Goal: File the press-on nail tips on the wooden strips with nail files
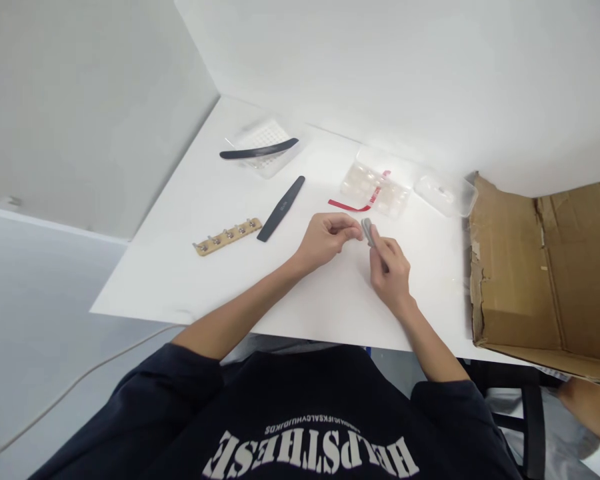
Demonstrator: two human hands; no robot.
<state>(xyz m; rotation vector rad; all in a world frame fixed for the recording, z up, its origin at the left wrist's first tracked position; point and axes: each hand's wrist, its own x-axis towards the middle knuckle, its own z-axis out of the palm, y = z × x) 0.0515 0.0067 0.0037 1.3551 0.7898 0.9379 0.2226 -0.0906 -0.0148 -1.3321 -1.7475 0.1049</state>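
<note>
one white counter [310,307] against pale walls [370,67]; right hand [391,268] grips grey tool [367,231], left hand [325,237] pinched beside it, contents unclear.

A frayed cardboard box [517,287] sits at right, near what may be a black chair [533,420].

We're at what looks like a small craft workshop bench, nail work by the look of the kit! A white table [170,280] sits tucked into a corner, pale wall [405,67] up at twelve. Two dark files [282,209] at eleven o'clock, a wooden strip of metal clips [229,238] at nine, a clear compartment case [395,197] at two. Cardboard box [515,280] at three (rather battered, that one), another person's arm [587,403] at four.
</note>
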